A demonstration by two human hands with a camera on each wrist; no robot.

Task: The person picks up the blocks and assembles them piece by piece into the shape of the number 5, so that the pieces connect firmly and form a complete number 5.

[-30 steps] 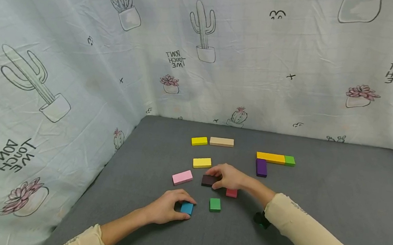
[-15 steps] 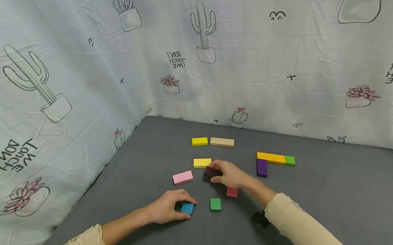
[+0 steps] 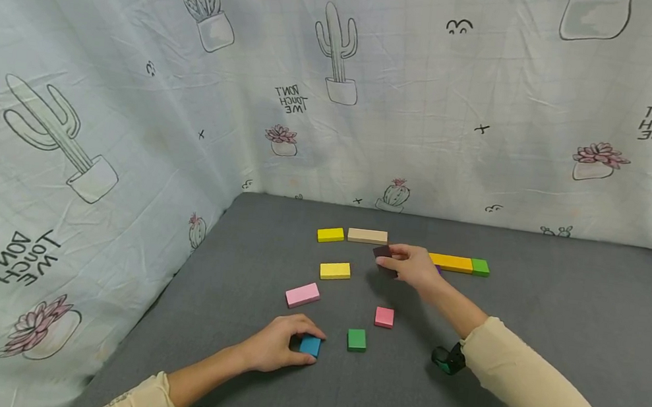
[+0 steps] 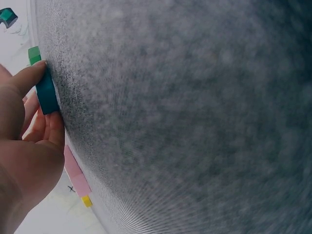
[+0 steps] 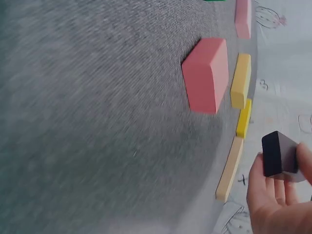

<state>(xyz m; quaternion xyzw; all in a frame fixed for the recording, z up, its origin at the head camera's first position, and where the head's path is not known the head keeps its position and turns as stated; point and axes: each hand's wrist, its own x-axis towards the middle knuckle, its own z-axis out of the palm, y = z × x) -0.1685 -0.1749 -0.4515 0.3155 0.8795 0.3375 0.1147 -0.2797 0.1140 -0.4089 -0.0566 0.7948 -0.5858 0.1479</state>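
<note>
The right hand pinches a dark brown block above the table, left of the orange block; its arm and hand hide most of the purple block. In the right wrist view the dark block is between the thumb and fingers of the right hand. At the front, the left hand grips a blue block on the table. The left wrist view shows the blue block between thumb and fingers of the left hand.
On the grey table lie a red block, a green block, a pink block, two yellow blocks and a tan block. A light green block touches the orange one's right end.
The right hand has lifted the dark brown block and carried it back and to the right, off its spot beside the red block. The left hand has not moved.
</note>
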